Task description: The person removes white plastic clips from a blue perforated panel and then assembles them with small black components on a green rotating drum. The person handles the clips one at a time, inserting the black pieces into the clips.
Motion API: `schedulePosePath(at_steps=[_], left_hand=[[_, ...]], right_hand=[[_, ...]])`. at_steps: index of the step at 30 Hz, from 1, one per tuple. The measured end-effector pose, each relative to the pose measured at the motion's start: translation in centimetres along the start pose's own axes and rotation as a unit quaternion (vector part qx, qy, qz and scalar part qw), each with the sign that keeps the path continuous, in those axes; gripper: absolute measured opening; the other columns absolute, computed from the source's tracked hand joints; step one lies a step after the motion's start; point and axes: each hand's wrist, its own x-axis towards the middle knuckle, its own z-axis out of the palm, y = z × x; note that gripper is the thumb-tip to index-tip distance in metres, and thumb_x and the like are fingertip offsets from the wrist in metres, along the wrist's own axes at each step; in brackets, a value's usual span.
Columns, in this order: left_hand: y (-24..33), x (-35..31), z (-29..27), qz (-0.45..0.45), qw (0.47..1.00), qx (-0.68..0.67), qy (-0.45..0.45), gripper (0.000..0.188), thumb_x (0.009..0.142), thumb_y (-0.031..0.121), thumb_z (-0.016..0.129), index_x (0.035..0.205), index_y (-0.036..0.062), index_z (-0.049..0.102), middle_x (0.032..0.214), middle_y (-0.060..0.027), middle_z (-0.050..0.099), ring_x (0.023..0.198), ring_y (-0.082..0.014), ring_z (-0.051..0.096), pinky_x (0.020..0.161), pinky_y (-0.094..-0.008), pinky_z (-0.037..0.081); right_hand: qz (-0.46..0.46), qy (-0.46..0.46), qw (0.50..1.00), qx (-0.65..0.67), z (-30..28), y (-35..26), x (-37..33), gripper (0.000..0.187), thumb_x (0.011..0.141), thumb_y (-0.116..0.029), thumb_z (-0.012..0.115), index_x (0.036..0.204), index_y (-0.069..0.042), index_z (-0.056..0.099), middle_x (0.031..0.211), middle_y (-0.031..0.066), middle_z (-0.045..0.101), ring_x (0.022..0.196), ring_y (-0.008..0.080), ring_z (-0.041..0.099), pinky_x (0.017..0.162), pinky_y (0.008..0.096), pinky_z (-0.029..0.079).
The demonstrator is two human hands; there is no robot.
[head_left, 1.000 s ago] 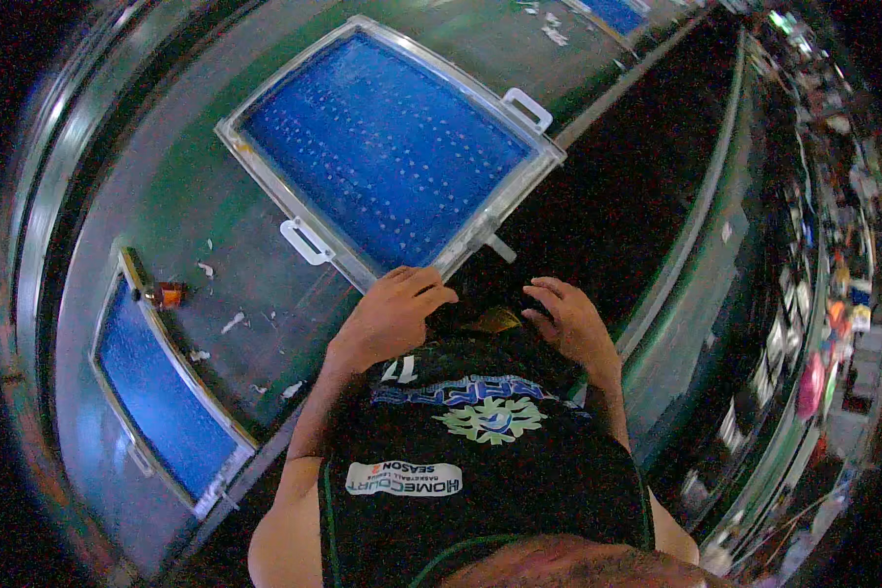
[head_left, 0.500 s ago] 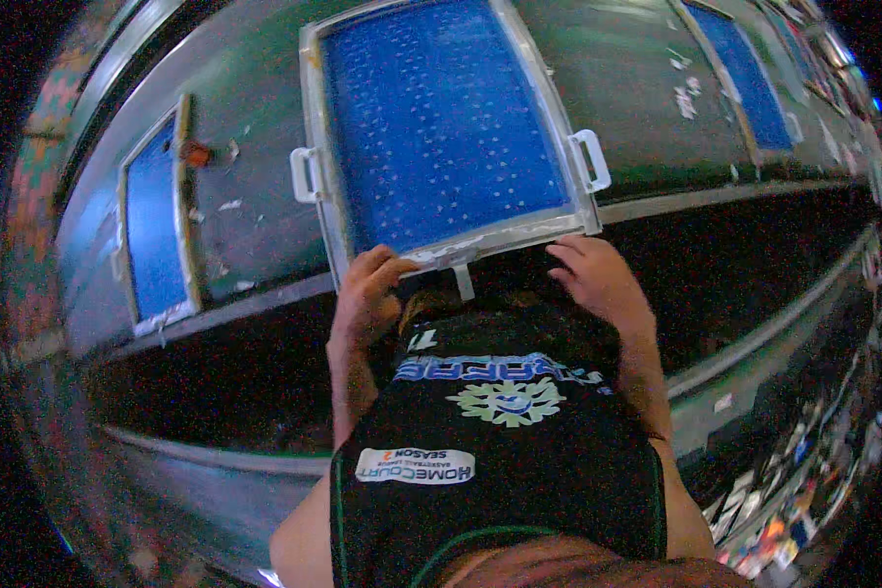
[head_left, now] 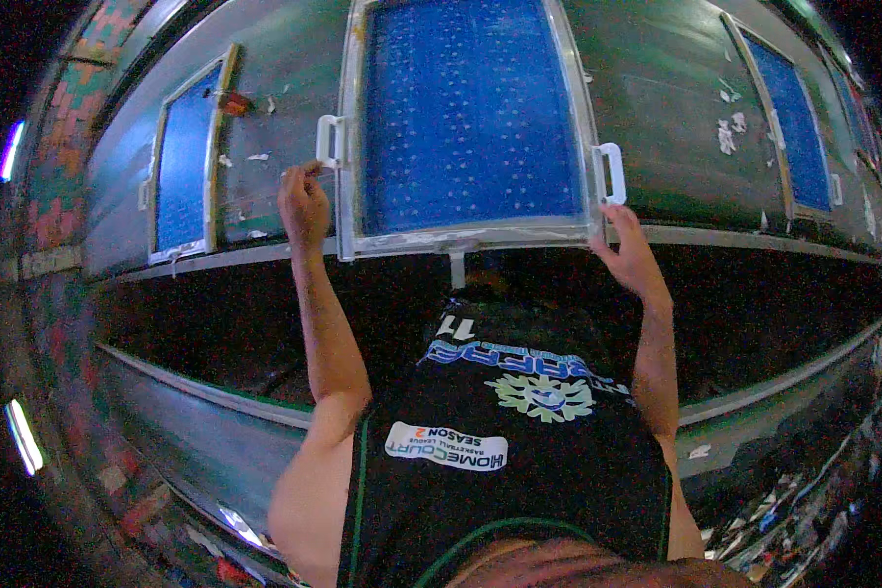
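A screen-printing frame (head_left: 470, 238) with blue mesh, patterned with small pale spots, lies on the dark green table in front of me. A white left handle (head_left: 324, 142) and a white right handle (head_left: 613, 174) stick out from its sides. My left hand (head_left: 305, 208) is at the lower end of the left handle, its fingers bent and closed on it. At the frame's lower right corner, my right hand (head_left: 634, 253) has its fingers stretched up to the base of the right handle, thumb apart. A pale tab (head_left: 458, 269) hangs from the frame's near edge.
Other blue screens lie along the table: a left screen (head_left: 184, 162) and a right screen (head_left: 792, 127). Beside the left one is an orange-red object (head_left: 233, 103). White scraps (head_left: 727, 135) dot the table. A dark gap separates it from a lower ledge (head_left: 216, 387) behind me.
Both hands have left the frame's near edge and moved outward and up to the side handles. The frame now appears straighter and slightly farther right in view.
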Motion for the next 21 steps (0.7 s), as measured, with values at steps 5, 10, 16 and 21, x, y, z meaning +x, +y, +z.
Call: schedulePosePath(at_steps=[5,10,16,21], left_hand=[[-13.6,8.7,15.7,-0.125,0.988,0.078,-0.048,0.032,0.099,0.029,0.054,0.11,0.0024,0.068,0.107,-0.0213,0.069,0.105,-0.0414,0.063,0.09,-0.049,0.051],[-16.1,12.8,22.3,-0.146,0.98,0.065,-0.122,0.047,0.101,0.045,0.049,0.113,0.0029,0.067,0.112,-0.0247,0.069,0.108,-0.0447,0.063,0.092,-0.0517,0.05],[-13.3,8.6,16.2,-0.29,0.949,0.027,-0.122,0.047,0.101,0.047,0.048,0.112,0.0051,0.068,0.111,-0.0262,0.069,0.107,-0.0462,0.064,0.089,-0.0541,0.051],[-12.7,8.1,13.4,-0.31,0.942,0.045,-0.119,0.047,0.1,0.046,0.05,0.109,0.0042,0.069,0.107,-0.0246,0.07,0.106,-0.0465,0.065,0.087,-0.0542,0.051]], right_hand=[[0.086,0.119,0.977,-0.154,1.1,9.1,9.9,0.044,0.093,-0.028,0.068,0.126,-0.002,0.058,0.116,0.018,0.061,0.114,0.0311,0.056,0.095,0.0426,0.047],[0.339,0.075,0.937,0.049,1.3,12.3,15.5,0.046,0.1,-0.044,0.052,0.109,-0.001,0.065,0.101,0.0217,0.067,0.096,0.038,0.064,0.085,0.0478,0.05],[0.407,0.063,0.906,0.093,3.3,8.7,12.1,0.055,0.102,-0.051,0.045,0.086,-0.003,0.067,0.072,0.0145,0.066,0.072,0.037,0.064,0.069,0.0491,0.048],[0.393,0.086,0.906,0.134,4.3,6.5,10.6,0.053,0.101,-0.052,0.047,0.075,-0.008,0.06,0.062,0.0033,0.056,0.057,0.0221,0.054,0.055,0.039,0.04]])
